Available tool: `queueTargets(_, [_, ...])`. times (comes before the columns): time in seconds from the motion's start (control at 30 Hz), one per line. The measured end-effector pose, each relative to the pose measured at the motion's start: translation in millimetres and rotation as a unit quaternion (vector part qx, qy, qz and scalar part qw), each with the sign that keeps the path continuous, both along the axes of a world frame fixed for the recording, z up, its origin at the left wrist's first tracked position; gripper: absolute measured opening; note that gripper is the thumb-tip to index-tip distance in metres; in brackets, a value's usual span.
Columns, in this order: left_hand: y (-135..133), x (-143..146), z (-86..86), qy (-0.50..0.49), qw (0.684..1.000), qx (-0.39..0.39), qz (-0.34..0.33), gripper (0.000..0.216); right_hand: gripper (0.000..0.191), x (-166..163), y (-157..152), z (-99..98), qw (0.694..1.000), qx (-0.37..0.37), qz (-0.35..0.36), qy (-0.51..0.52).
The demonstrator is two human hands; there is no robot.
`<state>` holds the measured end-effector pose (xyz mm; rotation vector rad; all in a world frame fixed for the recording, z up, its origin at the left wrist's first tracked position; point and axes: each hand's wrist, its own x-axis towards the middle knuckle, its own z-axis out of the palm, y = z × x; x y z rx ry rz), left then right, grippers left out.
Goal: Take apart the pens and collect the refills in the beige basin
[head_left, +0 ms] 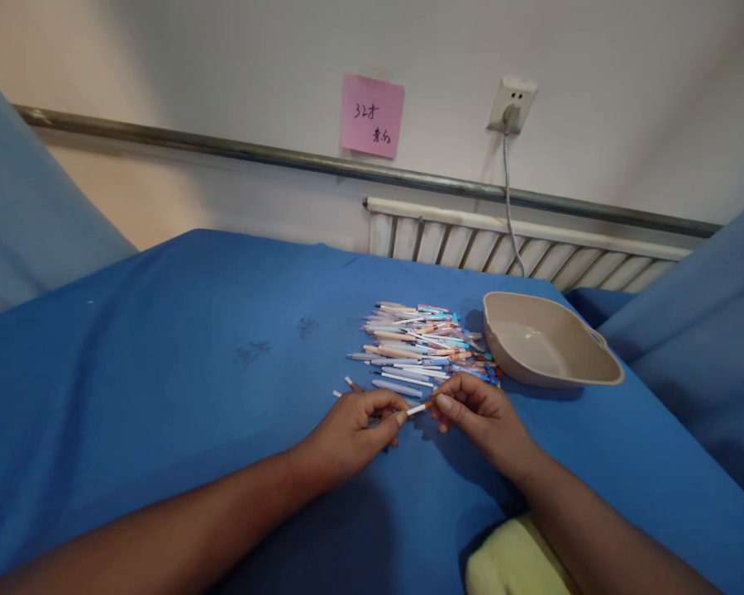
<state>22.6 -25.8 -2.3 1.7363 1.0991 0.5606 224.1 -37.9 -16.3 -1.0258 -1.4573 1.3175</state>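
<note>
My left hand (355, 430) and my right hand (479, 413) meet over the blue cloth, both pinched on one thin white pen part (417, 408) held between them. Just beyond my fingers lies a pile of several pastel pens and pen parts (418, 343), blue, orange and white. A couple of short loose pieces (349, 383) lie left of the pile, near my left hand. An empty beige bowl (589, 364) stands to the right of the pile, close to my right hand.
A blue cloth (179, 364) covers the table. Behind it are a wall rail, a white radiator (521, 244), a pink note (372, 116) and a socket with a cable (512, 106). A yellow-green object (514, 562) lies at the near edge.
</note>
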Motion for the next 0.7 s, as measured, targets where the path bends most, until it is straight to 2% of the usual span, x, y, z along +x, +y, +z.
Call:
queueTargets(0.57, [0.6, -1.5, 1.5, -0.005, 1.0, 0.01, -0.008, 0.022, 0.025, -1.9, -1.0, 1.0, 1.0, 0.0, -0.025, 0.014])
queueTargets(0.7, [2.7, -2.2, 3.5, 0.001, 1.0, 0.011, 0.004, 0.022, 0.026, 1.5, 2.9, 1.0, 0.997, 0.01, -0.066, 0.022])
